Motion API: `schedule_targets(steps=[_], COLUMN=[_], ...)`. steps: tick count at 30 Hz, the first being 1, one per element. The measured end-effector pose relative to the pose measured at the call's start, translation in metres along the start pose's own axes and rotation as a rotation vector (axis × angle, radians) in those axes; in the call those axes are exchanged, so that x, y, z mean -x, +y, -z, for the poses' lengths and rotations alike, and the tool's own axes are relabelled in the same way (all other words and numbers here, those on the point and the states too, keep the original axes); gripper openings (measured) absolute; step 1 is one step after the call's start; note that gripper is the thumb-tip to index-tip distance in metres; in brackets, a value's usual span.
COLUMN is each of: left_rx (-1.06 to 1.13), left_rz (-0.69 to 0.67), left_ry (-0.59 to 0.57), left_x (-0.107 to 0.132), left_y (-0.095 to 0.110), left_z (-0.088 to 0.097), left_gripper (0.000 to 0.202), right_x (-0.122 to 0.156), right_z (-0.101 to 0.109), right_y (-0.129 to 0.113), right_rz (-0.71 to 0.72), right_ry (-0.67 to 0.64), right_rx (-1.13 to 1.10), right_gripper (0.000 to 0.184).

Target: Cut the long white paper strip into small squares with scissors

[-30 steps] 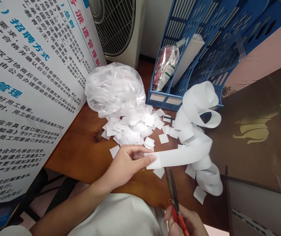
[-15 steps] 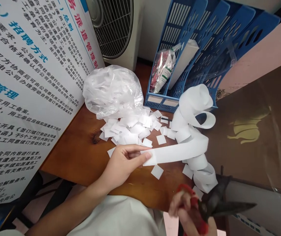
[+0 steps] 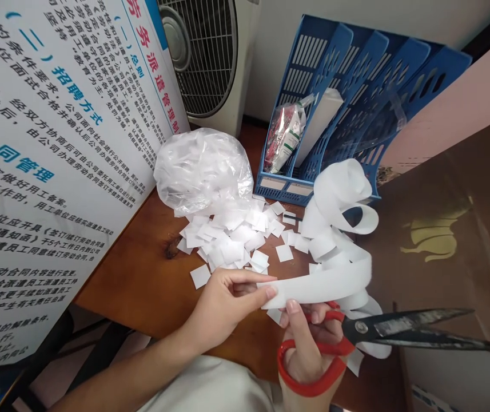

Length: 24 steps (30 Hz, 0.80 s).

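Note:
My left hand (image 3: 223,300) pinches the free end of a long curling white paper strip (image 3: 334,274) over the wooden table (image 3: 142,280). My right hand (image 3: 309,343) is closed in the red handles of a pair of scissors (image 3: 382,332); the dark blades are slightly apart and point right, just below the strip. My right thumb reaches up to the strip's end. A heap of small white paper squares (image 3: 231,234) lies behind my left hand.
A clear plastic bag (image 3: 202,169) holding paper squares sits behind the heap. A blue file rack (image 3: 334,91) with a packet stands at the back, a fan (image 3: 206,51) beside it. A printed board (image 3: 47,154) leans on the left. A brown panel (image 3: 450,229) borders the right.
My right hand has risen from the lower edge with the scissors, which turned from pointing forward to pointing right under the strip. My left hand has kept hold of the strip's end.

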<state>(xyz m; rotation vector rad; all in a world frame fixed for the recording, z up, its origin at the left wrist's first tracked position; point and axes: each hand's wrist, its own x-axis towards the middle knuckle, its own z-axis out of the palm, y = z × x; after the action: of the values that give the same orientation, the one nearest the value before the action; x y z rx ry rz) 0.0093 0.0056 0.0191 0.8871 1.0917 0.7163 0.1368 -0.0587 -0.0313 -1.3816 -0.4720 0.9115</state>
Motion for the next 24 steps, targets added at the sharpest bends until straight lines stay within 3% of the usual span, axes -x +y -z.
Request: schedule_targets(steps=[4, 13, 19, 24], left_rx=[-0.011, 0.18, 0.114, 0.114], left_rz=[-0.003, 0.01, -0.007, 0.01], left_ry=[0.022, 0.022, 0.102, 0.046], left_x=[-0.004, -0.008, -0.009, -0.008], left_y=[-0.007, -0.015, -0.015, -0.011], left_z=[0.0, -0.008, -0.008, -0.005], left_gripper=[0.026, 0.033, 0.029, 0.031], right_x=[-0.01, -0.01, -0.005, -0.007], right_z=[0.003, -0.003, -0.003, -0.001], right_y=[0.016, 0.014, 0.011, 0.012], right_rz=[0.089, 0.053, 0.004, 0.09], right_ry=[0.007, 0.07, -0.04, -0.076], right_rx=[-0.023, 0.003, 0.022, -0.006], right_gripper=[0.054, 0.055, 0.051, 0.048])
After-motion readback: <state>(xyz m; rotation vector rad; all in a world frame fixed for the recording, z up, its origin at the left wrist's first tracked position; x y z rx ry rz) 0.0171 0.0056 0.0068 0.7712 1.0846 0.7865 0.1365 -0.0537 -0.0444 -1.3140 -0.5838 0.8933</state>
